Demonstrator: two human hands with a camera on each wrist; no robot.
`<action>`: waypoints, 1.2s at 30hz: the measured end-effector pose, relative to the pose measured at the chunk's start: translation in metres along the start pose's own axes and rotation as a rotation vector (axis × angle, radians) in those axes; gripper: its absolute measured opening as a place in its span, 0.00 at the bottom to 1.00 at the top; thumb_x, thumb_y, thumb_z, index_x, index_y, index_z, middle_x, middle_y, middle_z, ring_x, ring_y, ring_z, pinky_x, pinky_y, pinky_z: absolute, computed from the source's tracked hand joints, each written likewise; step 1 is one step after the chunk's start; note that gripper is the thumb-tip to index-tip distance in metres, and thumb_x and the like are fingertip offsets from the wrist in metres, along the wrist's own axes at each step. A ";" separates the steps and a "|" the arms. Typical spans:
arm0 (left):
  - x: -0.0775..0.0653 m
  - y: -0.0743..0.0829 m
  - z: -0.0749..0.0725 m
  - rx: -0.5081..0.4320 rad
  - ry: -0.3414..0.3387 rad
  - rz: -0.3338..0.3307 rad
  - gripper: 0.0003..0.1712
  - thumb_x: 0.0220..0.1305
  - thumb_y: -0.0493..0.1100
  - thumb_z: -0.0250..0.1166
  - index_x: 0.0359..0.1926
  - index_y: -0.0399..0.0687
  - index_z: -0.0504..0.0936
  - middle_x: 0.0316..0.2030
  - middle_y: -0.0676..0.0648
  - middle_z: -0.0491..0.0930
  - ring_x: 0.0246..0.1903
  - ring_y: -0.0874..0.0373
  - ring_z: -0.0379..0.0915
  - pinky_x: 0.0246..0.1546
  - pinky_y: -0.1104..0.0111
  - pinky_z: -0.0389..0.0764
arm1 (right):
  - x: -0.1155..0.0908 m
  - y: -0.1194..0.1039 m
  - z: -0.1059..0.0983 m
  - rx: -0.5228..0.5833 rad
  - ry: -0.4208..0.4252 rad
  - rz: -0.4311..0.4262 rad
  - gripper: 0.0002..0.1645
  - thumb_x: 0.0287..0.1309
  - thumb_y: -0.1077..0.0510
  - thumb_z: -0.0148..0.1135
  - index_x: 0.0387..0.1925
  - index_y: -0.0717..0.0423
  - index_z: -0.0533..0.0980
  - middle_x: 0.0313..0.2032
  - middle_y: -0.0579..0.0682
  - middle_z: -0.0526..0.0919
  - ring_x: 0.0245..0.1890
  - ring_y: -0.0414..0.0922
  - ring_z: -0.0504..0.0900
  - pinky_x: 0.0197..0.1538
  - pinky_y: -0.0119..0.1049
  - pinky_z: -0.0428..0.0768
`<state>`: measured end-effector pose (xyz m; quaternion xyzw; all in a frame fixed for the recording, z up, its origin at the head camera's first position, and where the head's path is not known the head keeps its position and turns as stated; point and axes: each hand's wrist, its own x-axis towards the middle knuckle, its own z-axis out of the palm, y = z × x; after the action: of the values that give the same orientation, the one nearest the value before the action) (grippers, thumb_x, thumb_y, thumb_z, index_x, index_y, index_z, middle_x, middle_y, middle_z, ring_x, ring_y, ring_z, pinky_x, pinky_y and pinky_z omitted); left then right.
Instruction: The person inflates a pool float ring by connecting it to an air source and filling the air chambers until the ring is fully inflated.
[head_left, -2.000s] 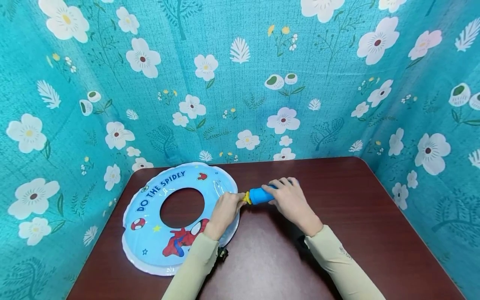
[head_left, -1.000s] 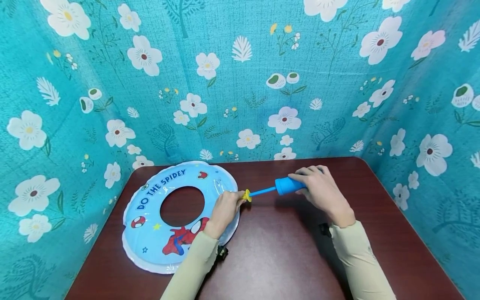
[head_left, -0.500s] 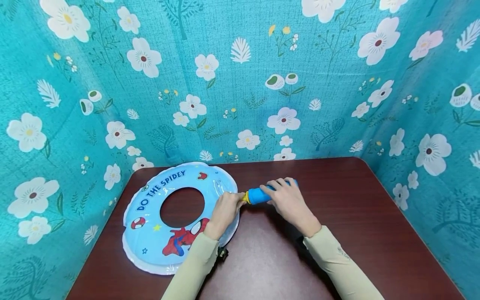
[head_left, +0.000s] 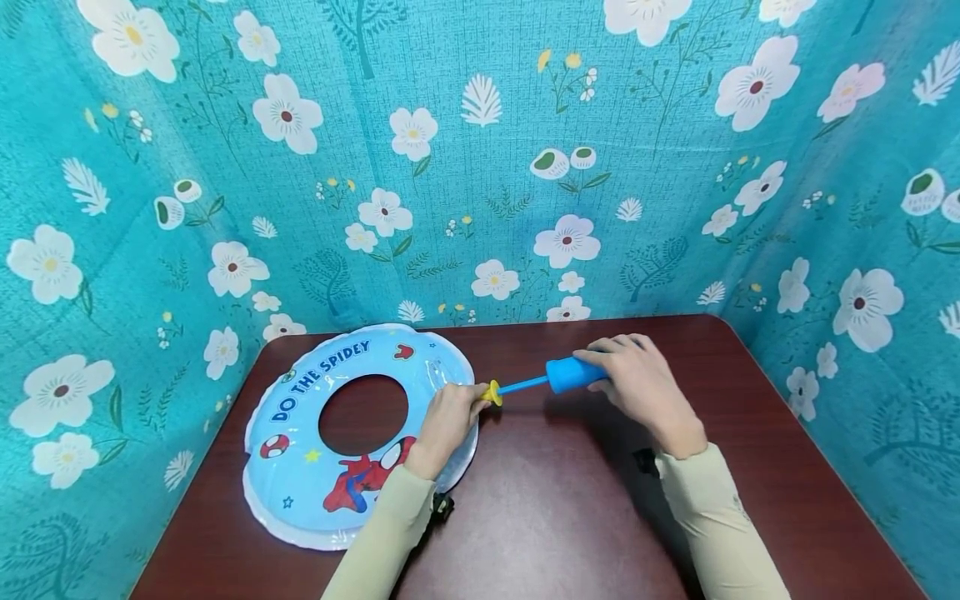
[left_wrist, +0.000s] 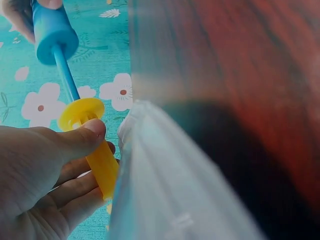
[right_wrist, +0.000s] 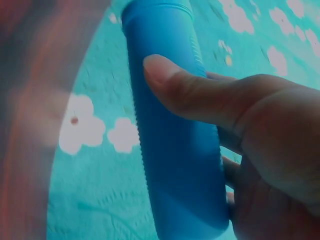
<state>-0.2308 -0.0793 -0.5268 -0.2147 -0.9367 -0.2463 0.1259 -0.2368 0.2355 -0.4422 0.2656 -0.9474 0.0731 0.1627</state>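
Note:
A hand pump with a blue barrel (head_left: pixel 573 374) and a yellow handle end (head_left: pixel 492 392) spans the space between both hands, its thin blue rod (head_left: pixel 525 384) drawn out. My left hand (head_left: pixel 448 421) pinches the yellow part between thumb and fingers, right at the edge of the swim ring (head_left: pixel 288 467). In the left wrist view the yellow piece (left_wrist: pixel 102 170) lies against the ring's clear edge (left_wrist: pixel 150 175). My right hand (head_left: pixel 637 383) wraps the barrel; in the right wrist view its thumb lies across the ribbed blue barrel (right_wrist: pixel 175 150). The light blue ring, printed with a red cartoon figure, lies flat.
The dark brown table (head_left: pixel 540 517) carries the ring on its left side. Teal flowered cloth (head_left: pixel 480 208) hangs behind the table and along both sides. A small black device (head_left: pixel 442 507) sits under the left wrist.
The right hand has slid the barrel left against the yellow piece, out, in, and now out to the right again, baring the rod. The left hand has stayed in place.

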 end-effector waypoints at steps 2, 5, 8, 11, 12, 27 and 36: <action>0.000 0.001 -0.001 0.018 0.000 0.001 0.04 0.73 0.43 0.70 0.42 0.49 0.89 0.34 0.49 0.90 0.31 0.55 0.85 0.34 0.67 0.85 | -0.004 0.008 -0.007 0.011 0.002 0.022 0.38 0.46 0.57 0.88 0.62 0.49 0.85 0.56 0.55 0.88 0.58 0.58 0.84 0.66 0.60 0.73; 0.000 0.003 -0.001 0.074 -0.005 0.009 0.05 0.73 0.44 0.70 0.41 0.49 0.89 0.33 0.49 0.90 0.30 0.55 0.85 0.32 0.67 0.85 | -0.008 0.015 -0.013 0.017 0.006 0.038 0.38 0.45 0.58 0.89 0.62 0.50 0.85 0.56 0.56 0.88 0.57 0.59 0.84 0.66 0.62 0.72; 0.001 0.004 -0.002 0.129 -0.016 0.022 0.05 0.74 0.44 0.70 0.39 0.50 0.87 0.31 0.49 0.88 0.29 0.54 0.84 0.29 0.66 0.83 | -0.010 0.018 -0.014 0.020 0.021 0.027 0.39 0.44 0.59 0.89 0.61 0.50 0.85 0.55 0.56 0.89 0.56 0.59 0.84 0.65 0.62 0.72; 0.002 0.004 -0.003 0.137 -0.029 0.030 0.06 0.74 0.44 0.69 0.39 0.49 0.87 0.30 0.49 0.88 0.29 0.53 0.85 0.30 0.65 0.84 | -0.008 0.016 -0.011 0.019 0.033 0.014 0.38 0.44 0.60 0.89 0.61 0.50 0.86 0.55 0.57 0.89 0.57 0.59 0.84 0.65 0.62 0.72; 0.002 0.003 -0.003 0.135 -0.034 0.030 0.05 0.74 0.44 0.69 0.39 0.49 0.87 0.31 0.49 0.88 0.30 0.53 0.85 0.30 0.66 0.84 | -0.007 0.015 -0.009 0.018 0.035 0.012 0.38 0.44 0.60 0.89 0.61 0.50 0.86 0.55 0.57 0.89 0.57 0.59 0.84 0.65 0.62 0.72; 0.001 -0.001 0.002 0.113 -0.028 0.060 0.05 0.74 0.42 0.70 0.37 0.49 0.86 0.30 0.49 0.88 0.30 0.54 0.85 0.31 0.67 0.83 | 0.013 -0.041 0.047 -0.133 0.050 -0.111 0.34 0.51 0.48 0.86 0.61 0.46 0.86 0.55 0.53 0.89 0.53 0.56 0.85 0.59 0.58 0.79; 0.001 0.000 -0.001 0.068 -0.046 0.053 0.05 0.71 0.41 0.72 0.36 0.47 0.87 0.26 0.50 0.85 0.27 0.58 0.82 0.30 0.71 0.80 | 0.014 -0.056 0.055 -0.136 0.065 -0.153 0.34 0.51 0.47 0.86 0.61 0.45 0.86 0.54 0.53 0.89 0.50 0.55 0.86 0.56 0.56 0.82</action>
<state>-0.2311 -0.0792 -0.5255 -0.2404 -0.9412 -0.2058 0.1181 -0.2334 0.1690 -0.4863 0.3228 -0.9214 0.0046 0.2162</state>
